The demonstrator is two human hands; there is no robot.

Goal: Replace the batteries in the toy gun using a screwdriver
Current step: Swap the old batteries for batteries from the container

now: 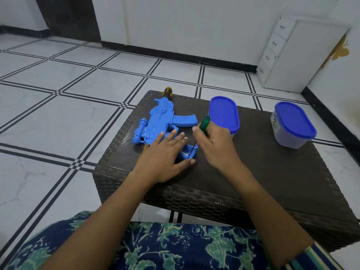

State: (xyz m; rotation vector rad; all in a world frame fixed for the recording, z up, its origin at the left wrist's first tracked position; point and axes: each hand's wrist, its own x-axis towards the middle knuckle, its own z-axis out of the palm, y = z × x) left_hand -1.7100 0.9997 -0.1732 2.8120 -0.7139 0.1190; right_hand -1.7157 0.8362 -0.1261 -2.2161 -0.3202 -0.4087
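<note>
A blue toy gun lies on its side on the dark woven table, muzzle pointing away. My left hand lies flat on its near end with straight fingers, pressing it down. My right hand grips a green-handled screwdriver held nearly upright. Its thin metal tip touches the blue stock part just right of my left fingers. A second screwdriver with a yellow and black handle lies at the far end of the gun.
Two tubs with blue lids stand on the table: one just behind my right hand, the other near the right edge. A white drawer unit stands against the wall. Tiled floor surrounds the table.
</note>
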